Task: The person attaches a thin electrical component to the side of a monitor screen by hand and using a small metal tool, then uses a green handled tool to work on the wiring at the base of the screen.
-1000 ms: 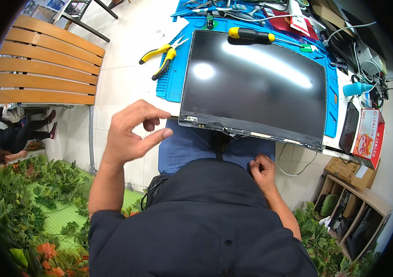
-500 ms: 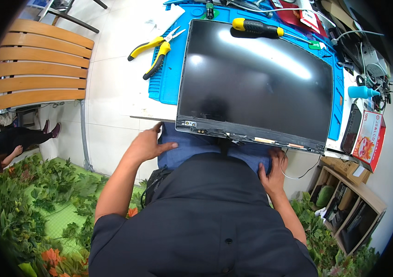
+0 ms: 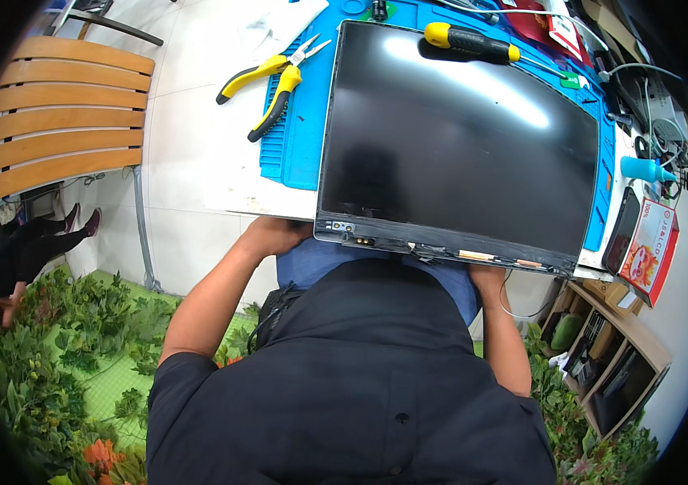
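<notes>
A black laptop screen assembly [image 3: 457, 162] lies face up on a blue repair mat [image 3: 302, 158], its lower edge jutting over the table's near side. My left hand [image 3: 278, 234] reaches under the table edge by the screen's lower left corner, with its fingers hidden. Below the screen's bottom edge, toward the right, my right hand [image 3: 487, 276] is mostly covered, fingers out of sight. Both are near my blue-clad thighs [image 3: 299, 265]. A yellow and black screwdriver [image 3: 473, 44] rests across the screen's top. Left of the screen lie yellow-handled pliers [image 3: 279, 85], jaws apart.
A light blue bottle [image 3: 643, 169], a dark phone-like slab [image 3: 623, 230] and a red and white box [image 3: 650, 250] sit at the table's right. A wooden slatted bench [image 3: 65, 109] stands left, a shelf unit [image 3: 623, 356] lower right. Another person [image 3: 25, 250] is at far left.
Both my hands have moved forward, from beside my thighs to under the table and screen edge, and their fingers have gone out of sight. The view has shifted slightly.
</notes>
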Demonstrator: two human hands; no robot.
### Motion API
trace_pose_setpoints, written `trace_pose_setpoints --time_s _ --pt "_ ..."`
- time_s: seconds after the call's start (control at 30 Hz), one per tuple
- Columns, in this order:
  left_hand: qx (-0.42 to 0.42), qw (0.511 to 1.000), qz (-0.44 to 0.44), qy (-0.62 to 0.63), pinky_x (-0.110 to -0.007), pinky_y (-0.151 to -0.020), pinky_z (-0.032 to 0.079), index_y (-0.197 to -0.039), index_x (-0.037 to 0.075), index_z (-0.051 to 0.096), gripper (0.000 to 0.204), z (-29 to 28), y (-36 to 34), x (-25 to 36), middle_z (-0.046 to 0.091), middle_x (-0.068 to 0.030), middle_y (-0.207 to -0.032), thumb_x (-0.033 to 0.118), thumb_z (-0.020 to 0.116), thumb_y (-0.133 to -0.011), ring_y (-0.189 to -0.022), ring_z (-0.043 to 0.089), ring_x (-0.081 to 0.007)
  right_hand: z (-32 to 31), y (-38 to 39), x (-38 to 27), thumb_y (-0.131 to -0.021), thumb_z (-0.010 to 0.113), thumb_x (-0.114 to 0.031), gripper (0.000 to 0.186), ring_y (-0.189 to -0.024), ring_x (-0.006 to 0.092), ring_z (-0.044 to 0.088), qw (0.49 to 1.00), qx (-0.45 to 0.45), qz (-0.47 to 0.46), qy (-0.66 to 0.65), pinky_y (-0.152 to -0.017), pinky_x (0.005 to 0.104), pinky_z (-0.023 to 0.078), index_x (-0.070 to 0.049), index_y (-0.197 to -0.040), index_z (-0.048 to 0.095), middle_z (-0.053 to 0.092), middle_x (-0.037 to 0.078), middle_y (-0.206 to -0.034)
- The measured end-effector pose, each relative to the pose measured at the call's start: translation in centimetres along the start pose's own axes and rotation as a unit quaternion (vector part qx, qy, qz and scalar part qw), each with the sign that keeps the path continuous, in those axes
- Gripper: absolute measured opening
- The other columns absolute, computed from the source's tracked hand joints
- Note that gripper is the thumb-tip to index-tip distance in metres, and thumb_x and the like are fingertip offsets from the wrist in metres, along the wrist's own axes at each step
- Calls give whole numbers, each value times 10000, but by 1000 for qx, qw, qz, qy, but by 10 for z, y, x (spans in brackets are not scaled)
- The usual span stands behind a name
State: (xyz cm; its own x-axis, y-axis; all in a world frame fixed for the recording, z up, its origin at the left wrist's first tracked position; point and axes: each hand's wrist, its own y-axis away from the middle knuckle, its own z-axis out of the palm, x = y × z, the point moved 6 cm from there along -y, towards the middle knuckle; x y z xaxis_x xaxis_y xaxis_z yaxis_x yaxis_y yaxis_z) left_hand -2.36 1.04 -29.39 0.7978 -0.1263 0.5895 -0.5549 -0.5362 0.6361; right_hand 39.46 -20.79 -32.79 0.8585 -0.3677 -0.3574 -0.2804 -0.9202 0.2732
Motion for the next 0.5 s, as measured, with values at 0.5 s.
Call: trace_pose_setpoints --time_s 0.5 --pt "-44 994 -50 82 -419 -1262 403 -1579 -20 561 857 0 -4 5 613 -244 -1598 566 792 -998 -1510 558 -355 31 -27 63 -1053 637 -488 560 -1350 429 666 984 40 150 -83 -1141 507 529 -86 -1433 718 708 240 -1453"
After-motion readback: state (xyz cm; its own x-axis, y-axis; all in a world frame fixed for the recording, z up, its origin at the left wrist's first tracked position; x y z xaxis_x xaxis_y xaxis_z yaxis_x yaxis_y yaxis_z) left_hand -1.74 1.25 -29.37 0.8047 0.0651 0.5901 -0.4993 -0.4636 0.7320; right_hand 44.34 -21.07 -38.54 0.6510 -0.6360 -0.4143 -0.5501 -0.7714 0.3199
